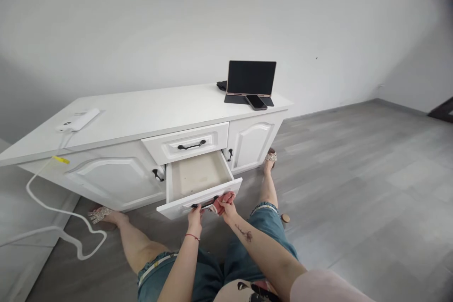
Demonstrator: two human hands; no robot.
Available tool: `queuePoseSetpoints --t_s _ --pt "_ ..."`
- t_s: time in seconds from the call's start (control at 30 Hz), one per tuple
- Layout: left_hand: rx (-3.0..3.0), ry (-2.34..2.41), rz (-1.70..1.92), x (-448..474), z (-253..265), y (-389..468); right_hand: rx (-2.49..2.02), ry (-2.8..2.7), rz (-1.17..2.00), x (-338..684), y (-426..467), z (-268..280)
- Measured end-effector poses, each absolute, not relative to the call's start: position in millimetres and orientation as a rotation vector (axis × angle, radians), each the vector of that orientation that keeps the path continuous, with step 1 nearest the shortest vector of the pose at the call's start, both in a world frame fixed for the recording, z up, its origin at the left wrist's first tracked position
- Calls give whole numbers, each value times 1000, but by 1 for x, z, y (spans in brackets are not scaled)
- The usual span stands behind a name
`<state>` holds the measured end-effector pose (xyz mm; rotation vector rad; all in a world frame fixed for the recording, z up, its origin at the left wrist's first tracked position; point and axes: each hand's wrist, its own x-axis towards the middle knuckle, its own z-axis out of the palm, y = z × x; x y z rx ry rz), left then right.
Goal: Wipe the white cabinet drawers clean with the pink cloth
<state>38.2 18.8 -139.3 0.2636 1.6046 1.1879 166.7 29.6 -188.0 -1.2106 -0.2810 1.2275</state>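
Right hand (226, 208) pinching cloth (225, 198) on drawer (198, 177) front edge | left hand (195, 214) gripping handle (204, 205) | floor (354, 174) lying open right of drawer

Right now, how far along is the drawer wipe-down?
Done: the lower drawer is pulled out, its inside bare. In hand: the left hand is at the drawer's black handle, while the right hand presses a pink cloth on the front edge. Left: the upper drawer is shut.
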Motion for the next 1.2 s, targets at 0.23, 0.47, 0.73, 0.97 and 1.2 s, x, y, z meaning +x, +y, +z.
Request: queuePoseSetpoints --t_s 0.23,0.47,0.73,0.97,1.2 --pt "108 1497 1120 37 -138 16 -1322 -167 1164 197 37 -179" --pt "94 1397 1107 33 -141 12 -1464 -333 1007 202 35 -172" --pt "117 1370 1125 31 -146 9 -1705 -992 687 162 12 -169" --pt "99 1362 1150 28 -153 3 -1830 -1103 774 116 -3 -162" --pt "46 1192 1181 30 -151 -5 -1912 -864 732 76 0 -162"
